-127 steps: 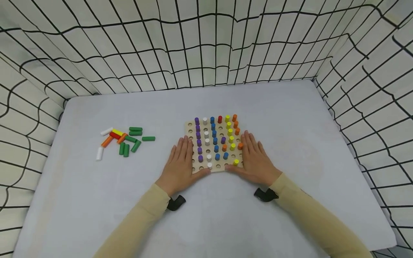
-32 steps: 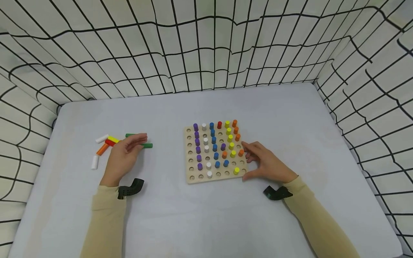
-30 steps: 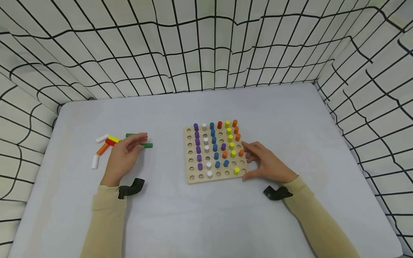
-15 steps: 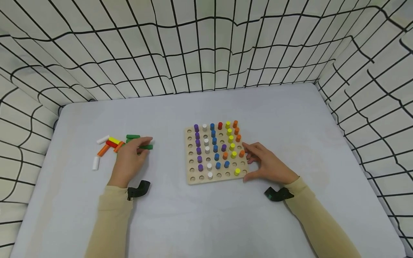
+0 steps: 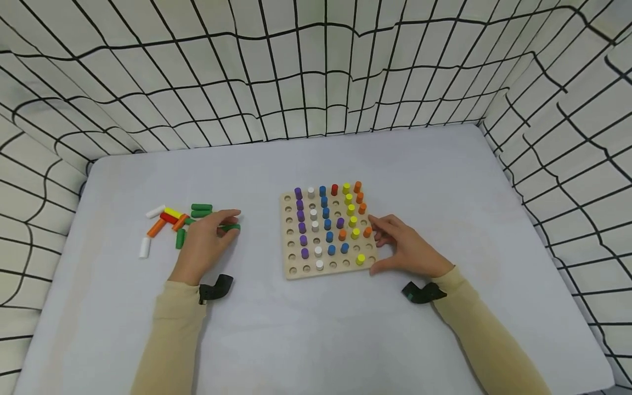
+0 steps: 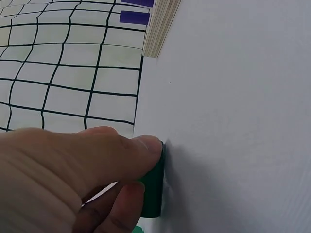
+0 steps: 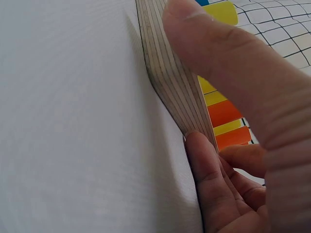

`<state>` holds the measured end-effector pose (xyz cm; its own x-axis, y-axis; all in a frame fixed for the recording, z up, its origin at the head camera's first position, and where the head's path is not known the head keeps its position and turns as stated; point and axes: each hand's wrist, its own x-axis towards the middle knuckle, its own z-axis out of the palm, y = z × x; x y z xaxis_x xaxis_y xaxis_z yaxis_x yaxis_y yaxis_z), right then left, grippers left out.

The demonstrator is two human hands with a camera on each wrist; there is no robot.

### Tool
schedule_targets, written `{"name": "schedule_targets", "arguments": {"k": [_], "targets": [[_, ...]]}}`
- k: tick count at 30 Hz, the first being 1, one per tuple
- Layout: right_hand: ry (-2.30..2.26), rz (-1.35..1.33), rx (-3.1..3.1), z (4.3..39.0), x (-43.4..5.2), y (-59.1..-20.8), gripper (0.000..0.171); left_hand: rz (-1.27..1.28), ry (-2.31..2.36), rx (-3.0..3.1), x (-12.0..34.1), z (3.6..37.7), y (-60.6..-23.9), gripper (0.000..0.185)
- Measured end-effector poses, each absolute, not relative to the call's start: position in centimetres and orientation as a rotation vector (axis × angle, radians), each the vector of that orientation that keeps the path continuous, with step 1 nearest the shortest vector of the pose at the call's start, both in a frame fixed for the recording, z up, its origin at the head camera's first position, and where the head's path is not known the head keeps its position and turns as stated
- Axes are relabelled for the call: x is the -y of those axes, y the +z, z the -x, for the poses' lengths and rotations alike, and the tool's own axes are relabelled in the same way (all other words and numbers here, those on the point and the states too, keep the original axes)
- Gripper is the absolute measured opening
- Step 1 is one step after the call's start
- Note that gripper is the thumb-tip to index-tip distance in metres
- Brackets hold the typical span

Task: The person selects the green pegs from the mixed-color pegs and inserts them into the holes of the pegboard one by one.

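We pinch a green peg (image 5: 230, 227) in our left hand (image 5: 207, 244), near the desk's left edge | right hand (image 5: 406, 251) fingers curl on the board's (image 5: 292, 270) right edge | board about half pegged, loose pegs (image 5: 174, 218) remain

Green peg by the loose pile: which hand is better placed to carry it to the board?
Left. The left hand already pinches the green peg between thumb and fingers, on the table. The right hand grips the pegboard at its right edge, likely steadying it.
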<state>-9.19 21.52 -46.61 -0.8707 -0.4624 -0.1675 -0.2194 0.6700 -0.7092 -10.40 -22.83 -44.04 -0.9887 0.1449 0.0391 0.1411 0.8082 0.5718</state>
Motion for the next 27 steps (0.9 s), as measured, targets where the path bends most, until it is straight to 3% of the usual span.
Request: {"name": "schedule_targets", "arguments": {"k": [11,27], "targets": [[-1.032,0.506,-2.540,9.26,-21.53,-46.81,0.114,-0.232,0.842,-2.961,22.77,10.42,-43.44,0.048],[-1.028,0.516,-2.543,9.31,-21.60,-46.60,0.116,-0.243,0.841,-2.974,22.89,10.23,-43.59,0.042]]}}
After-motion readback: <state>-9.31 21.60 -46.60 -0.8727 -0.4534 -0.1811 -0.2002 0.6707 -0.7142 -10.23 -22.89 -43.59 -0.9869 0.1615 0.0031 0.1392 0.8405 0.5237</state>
